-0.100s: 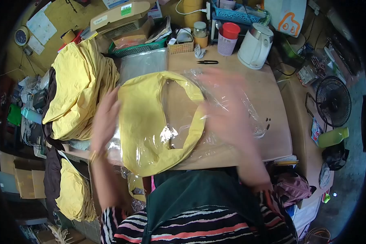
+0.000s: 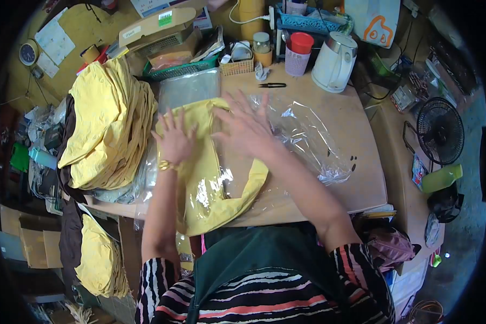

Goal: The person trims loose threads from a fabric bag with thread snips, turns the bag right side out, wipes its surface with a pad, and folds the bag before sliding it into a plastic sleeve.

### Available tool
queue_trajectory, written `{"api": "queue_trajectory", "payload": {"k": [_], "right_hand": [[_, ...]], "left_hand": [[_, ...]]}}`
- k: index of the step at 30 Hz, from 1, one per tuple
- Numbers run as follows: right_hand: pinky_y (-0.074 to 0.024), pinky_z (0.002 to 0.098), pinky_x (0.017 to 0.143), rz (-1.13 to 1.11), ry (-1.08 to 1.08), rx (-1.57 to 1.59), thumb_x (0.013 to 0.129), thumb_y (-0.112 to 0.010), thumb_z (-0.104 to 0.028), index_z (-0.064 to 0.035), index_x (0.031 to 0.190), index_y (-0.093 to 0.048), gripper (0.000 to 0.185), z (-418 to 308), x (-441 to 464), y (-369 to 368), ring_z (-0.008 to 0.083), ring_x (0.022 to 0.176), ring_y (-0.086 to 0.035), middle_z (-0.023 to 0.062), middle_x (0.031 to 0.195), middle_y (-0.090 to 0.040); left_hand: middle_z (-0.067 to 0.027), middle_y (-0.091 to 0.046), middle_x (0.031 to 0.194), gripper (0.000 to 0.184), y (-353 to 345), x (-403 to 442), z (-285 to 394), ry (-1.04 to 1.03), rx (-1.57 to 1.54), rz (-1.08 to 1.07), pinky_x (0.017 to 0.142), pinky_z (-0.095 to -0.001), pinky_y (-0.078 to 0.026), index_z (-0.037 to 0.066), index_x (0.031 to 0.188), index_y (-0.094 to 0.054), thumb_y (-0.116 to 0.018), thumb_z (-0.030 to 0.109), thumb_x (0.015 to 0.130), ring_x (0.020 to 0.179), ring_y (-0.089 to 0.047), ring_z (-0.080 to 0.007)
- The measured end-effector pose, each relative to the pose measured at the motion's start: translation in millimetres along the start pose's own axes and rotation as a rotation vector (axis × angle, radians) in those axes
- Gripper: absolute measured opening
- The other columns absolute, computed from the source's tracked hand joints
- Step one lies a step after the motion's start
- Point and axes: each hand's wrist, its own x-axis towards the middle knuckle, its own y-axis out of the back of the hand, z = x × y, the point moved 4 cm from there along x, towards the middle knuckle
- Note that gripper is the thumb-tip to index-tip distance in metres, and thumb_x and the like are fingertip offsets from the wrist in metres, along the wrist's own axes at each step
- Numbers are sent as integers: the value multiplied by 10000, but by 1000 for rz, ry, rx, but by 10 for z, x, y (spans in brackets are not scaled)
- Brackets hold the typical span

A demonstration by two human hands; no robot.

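Observation:
A yellow cloth bag with a wide looped strap (image 2: 197, 186) lies flat at the front of the table, with shiny clear plastic over it. The clear plastic bag (image 2: 313, 143) spreads out crumpled to its right. My left hand (image 2: 176, 139), a gold-coloured band at its wrist, rests with fingers spread on the upper left of the yellow bag. Fingers apart, my right hand (image 2: 247, 128) is over the top of the strap loop and hides part of it. Whether the right palm touches the plastic, I cannot tell. Neither hand grips anything.
A tall pile of yellow cloth bags (image 2: 105, 124) stands at the left. Flat clear plastic sleeves (image 2: 189, 89) lie behind the work. Small black snips (image 2: 272, 85), a white kettle (image 2: 335, 62) and a pink cup (image 2: 297, 60) are at the back. A fan (image 2: 440, 130) stands right.
Both hands have moved inward over the yellow bag, the left from its left edge and the right from beside the strap. The plastic on the right now lies more spread out.

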Motion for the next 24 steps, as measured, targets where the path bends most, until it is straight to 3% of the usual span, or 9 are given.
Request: {"api": "queue_trajectory", "payload": {"k": [3, 4, 6, 8, 12, 14, 17, 19, 24], "right_hand": [[-96, 671, 1102, -285, -517, -77, 856, -466, -659, -129, 1403, -452, 762, 984, 50, -218, 311, 1451, -172, 113, 1539, -289], [-85, 673, 1099, -110, -633, -130, 814, -489, -694, -107, 1404, -454, 833, 1535, 18, -323, 335, 1435, -195, 144, 1519, -316], [-74, 674, 1095, 52, -748, -191, 772, -511, -728, -84, 1405, -456, 904, 2020, -35, -408, 360, 1420, -218, 174, 1499, -343], [-102, 582, 1136, -45, -1098, 91, 792, -543, -657, -12, 1335, -503, 844, 2173, -172, -400, 333, 1413, -239, 229, 1460, -371], [-365, 472, 1037, 24, -623, 137, 816, -645, -463, 23, 1230, -561, 643, 2066, 182, -820, 287, 1210, -514, 204, 1231, -571], [-496, 281, 674, 11, -503, 1169, 797, -715, -234, 3, 1075, -610, 381, 1929, 316, -933, 152, 759, -625, 72, 900, -642], [-343, 190, 444, -58, -516, 1604, 791, -727, -120, -27, 980, -611, 240, 1997, 47, -538, 44, 524, -488, -25, 735, -581], [-301, 169, 443, 424, -756, 1682, 826, -701, -124, -40, 956, -599, 185, 2511, -239, -433, 19, 530, -453, -26, 760, -582], [-348, 207, 449, 324, -881, 1676, 870, -681, -176, -37, 1035, -600, 230, 2193, -1021, -17, 57, 515, -470, -17, 782, -591]], "left_hand": [[-140, -141, 1585, 651, -440, -29, -94, 19, -97, -219, 1079, -707, -109, 175, 1501, -274, -347, 538, 966, 1458, -89, -376], [-140, -141, 1585, 651, -393, 102, -148, 7, -95, -196, 1079, -707, -109, 175, 1501, -274, -347, 538, 966, 1458, -89, -376], [-168, -275, 1526, 648, -253, 205, -442, 211, -116, 220, 1047, -708, -189, 142, 1475, -310, -383, 523, 956, 1410, -219, -402], [-179, -421, 1408, 593, -548, 497, -911, 431, -331, 206, 988, -685, -285, 94, 1397, -413, -417, 486, 951, 1296, -378, -415], [-175, -478, 1333, 542, -623, 868, -956, 562, -255, -13, 929, -647, -348, 67, 1286, -530, -426, 477, 947, 1186, -465, -410], [-167, -515, 1297, 526, -436, 839, -665, 466, -174, 246, 935, -623, -353, 58, 1159, -626, -430, 495, 942, 1186, -475, -396], [-126, -619, 1144, 507, -497, 759, -471, 314, -92, 235, 920, -609, -357, 73, 1071, -681, -391, 474, 965, 1155, -513, -344], [-116, -675, 1046, 519, -587, 700, -375, 185, -93, 198, 923, -587, -365, 75, 974, -720, -344, 434, 996, 1092, -567, -325], [-195, -668, 979, 593, -529, 860, -304, 214, -216, 52, 860, -518, -446, 38, 935, -724, -326, 473, 997, 966, -613, -380]]}}
